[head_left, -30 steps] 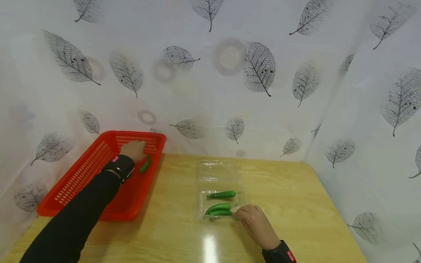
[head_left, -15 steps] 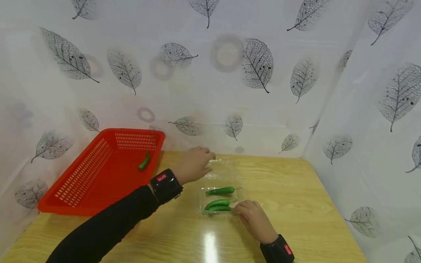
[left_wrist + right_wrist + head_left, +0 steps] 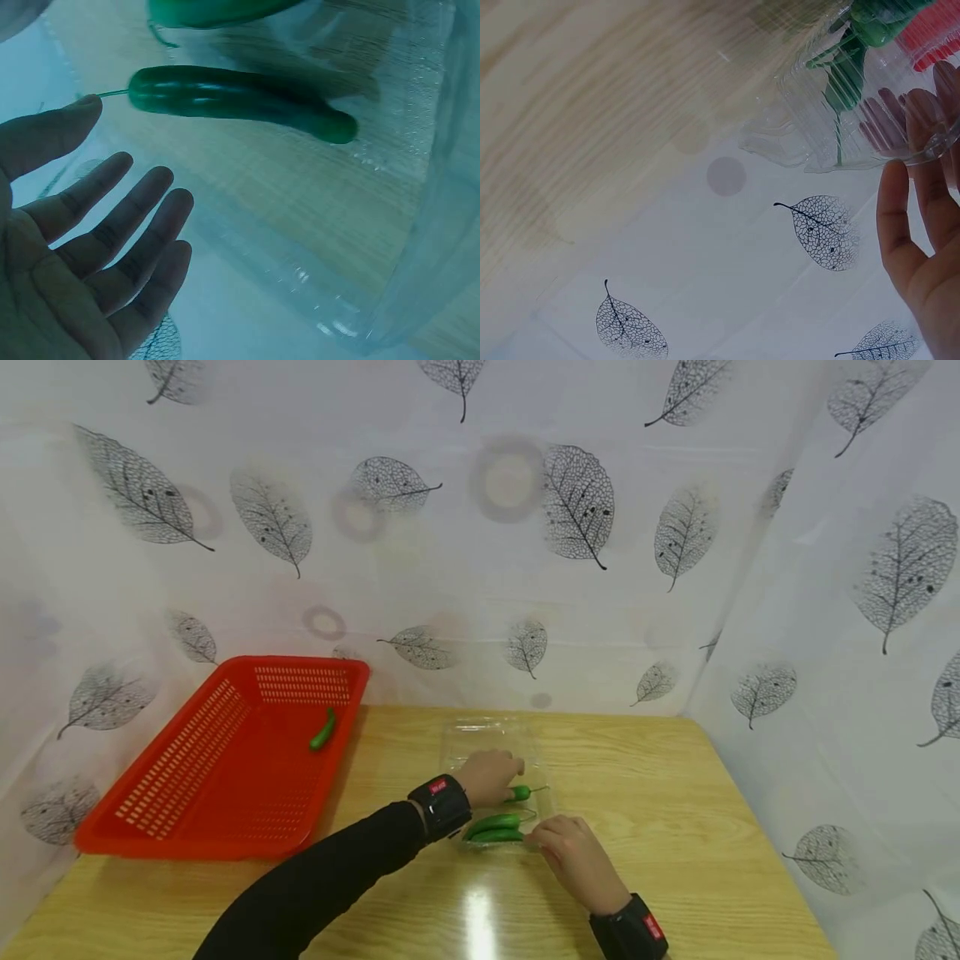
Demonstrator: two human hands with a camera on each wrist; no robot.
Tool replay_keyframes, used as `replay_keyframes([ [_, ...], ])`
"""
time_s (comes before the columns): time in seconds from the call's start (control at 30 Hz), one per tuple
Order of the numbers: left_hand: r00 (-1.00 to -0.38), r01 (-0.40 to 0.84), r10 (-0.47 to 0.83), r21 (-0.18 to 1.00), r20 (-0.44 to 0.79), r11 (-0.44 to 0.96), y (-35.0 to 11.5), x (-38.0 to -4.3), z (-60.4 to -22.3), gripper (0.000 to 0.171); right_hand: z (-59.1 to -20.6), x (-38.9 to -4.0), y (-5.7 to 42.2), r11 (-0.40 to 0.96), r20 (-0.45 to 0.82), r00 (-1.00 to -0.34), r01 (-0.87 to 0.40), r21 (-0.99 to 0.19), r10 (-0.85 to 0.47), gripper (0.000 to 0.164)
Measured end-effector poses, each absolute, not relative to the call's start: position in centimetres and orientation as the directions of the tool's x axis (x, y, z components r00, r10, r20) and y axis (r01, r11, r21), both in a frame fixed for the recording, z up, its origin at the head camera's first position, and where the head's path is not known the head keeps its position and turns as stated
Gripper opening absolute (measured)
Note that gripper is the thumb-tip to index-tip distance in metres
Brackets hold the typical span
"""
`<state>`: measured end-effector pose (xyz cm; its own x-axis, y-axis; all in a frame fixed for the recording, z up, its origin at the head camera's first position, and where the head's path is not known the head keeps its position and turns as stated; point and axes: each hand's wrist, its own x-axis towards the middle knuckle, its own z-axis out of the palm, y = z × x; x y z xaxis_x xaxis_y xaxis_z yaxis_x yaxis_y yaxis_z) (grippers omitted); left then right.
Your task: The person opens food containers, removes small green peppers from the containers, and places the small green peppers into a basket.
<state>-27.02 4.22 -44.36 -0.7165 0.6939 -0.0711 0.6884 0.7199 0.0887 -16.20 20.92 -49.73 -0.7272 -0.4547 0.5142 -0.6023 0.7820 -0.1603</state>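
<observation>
A clear plastic clamshell box lies on the table with its lid laid back. Inside it are green chili peppers: one at the back, partly covered by my left hand, and two side by side at the front. The left wrist view has this hand's fingers spread beside a green pepper, the thumb tip at its thin stem; nothing sits in the palm. At the box's near right corner, my right hand pinches the plastic edge, as its fingers show in the right wrist view.
A red plastic basket stands at the left of the wooden table, one green pepper inside it. Behind and to the right hangs a pale sheet printed with dark leaves.
My left hand has come out of the red basket and moved right, over the box and then down toward the back pepper. The right hand has stayed at the box corner.
</observation>
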Motion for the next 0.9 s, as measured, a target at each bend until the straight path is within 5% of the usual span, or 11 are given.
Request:
replay_keyframes([
  [0.47, -0.671, 0.729, 0.724, 0.036, -0.161, 0.683, 5.1, -28.6, -45.3, 0.032, -49.5, -16.0, 20.7, 0.776, 0.529, -0.712, -0.613, -0.149, -0.461, 0.034],
  [0.67, -0.647, 0.762, 0.743, -0.107, -0.172, 0.638, 5.3, -29.0, -46.4, 0.013, -49.3, -16.0, 20.6, 0.774, 0.534, -0.712, -0.614, -0.157, -0.457, 0.033],
  [0.9, -0.618, 0.786, 0.754, -0.168, -0.224, 0.595, 5.7, -29.1, -46.7, 0.013, -49.4, -16.0, 20.6, 0.763, 0.546, -0.698, -0.628, -0.154, -0.464, 0.034],
])
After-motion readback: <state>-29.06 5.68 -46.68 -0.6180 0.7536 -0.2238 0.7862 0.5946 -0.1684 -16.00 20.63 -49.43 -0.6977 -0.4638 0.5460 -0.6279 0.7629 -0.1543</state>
